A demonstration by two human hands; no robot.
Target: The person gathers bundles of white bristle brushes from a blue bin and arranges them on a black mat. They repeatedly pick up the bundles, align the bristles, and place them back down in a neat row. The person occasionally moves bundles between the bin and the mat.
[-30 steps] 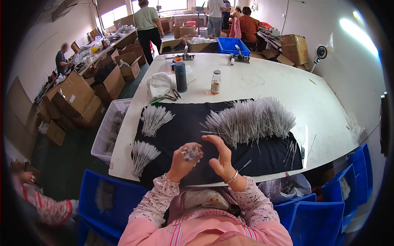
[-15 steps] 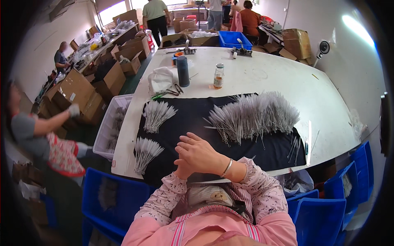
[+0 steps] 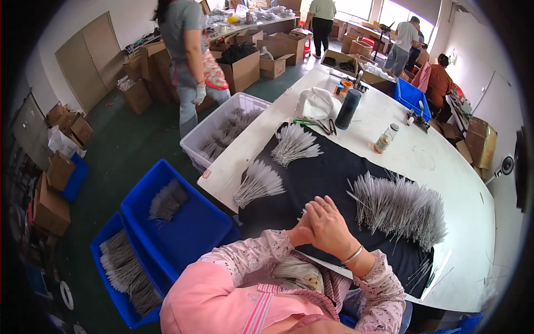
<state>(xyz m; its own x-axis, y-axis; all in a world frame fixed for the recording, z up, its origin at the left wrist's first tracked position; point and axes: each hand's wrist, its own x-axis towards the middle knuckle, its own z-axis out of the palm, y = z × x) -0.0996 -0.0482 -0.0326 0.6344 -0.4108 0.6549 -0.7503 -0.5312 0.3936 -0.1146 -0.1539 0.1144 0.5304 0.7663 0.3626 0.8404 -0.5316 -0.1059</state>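
Observation:
My right hand (image 3: 332, 227), with a bangle at its wrist, lies over my left hand (image 3: 301, 233) above the dark cloth (image 3: 328, 172). The right fingers are stretched out, side by side; they hide most of the left fingers. No brush shows in either hand. Thin wire-handled brushes with pale bristles lie in a big pile (image 3: 400, 209) to the right of my hands. Two smaller brush bundles, a nearer one (image 3: 259, 182) and a farther one (image 3: 295, 143), fan out on the left. A few loose brushes (image 3: 418, 270) lie near the cloth's right edge.
On the white table (image 3: 445, 167) stand a dark flask (image 3: 348, 109), a glass jar (image 3: 386, 138) and a white bag (image 3: 316, 104), with snips (image 3: 332, 127) nearby. Blue bins (image 3: 189, 234) and a white crate (image 3: 222, 125) sit leftward. A person (image 3: 186, 61) stands beyond the crate.
The view has swung left, bringing the blue bins with brushes into sight. My hands stay laid together. The person in the floral apron now stands upright behind the crate.

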